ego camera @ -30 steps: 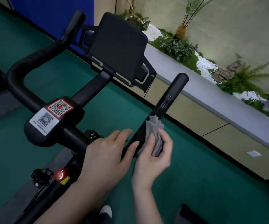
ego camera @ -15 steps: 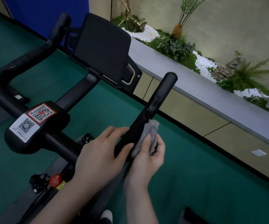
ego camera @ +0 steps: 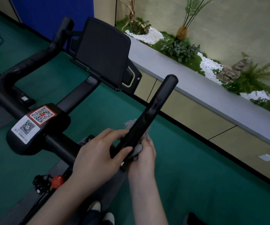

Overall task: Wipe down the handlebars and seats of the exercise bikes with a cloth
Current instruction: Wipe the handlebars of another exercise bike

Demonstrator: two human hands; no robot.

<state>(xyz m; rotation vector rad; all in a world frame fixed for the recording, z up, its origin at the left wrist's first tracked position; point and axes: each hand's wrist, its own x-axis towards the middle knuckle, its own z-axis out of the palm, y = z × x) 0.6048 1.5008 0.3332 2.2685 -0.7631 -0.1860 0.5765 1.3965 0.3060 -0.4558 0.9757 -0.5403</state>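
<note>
Since a moment ago your cloth (ego camera: 138,149) has slid from the top face of the bar round to its underside. Your right hand (ego camera: 145,159) has dropped below the bar with it.

The handlebars (ego camera: 6,83) span the view, their left loop well away from your fingers. The dark screen mount (ego camera: 103,54) sits beyond them, and the QR label (ego camera: 38,120) on the centre clamp lies off to the left of your left hand (ego camera: 95,156). The right horn (ego camera: 157,101) runs up and away from your fingertips to its rounded end.

Your left hand clasps that horn low down, thumb on the near side and fingers over the far side, steadying it. Your right hand bunches the grey cloth against the horn from beneath, and a tuft pokes out just above your left fingers.

By my judgement, the lower stretch is now getting wiped all round. The upper horn, the left loop and the seat, which is out of view, look still to be done.
</note>
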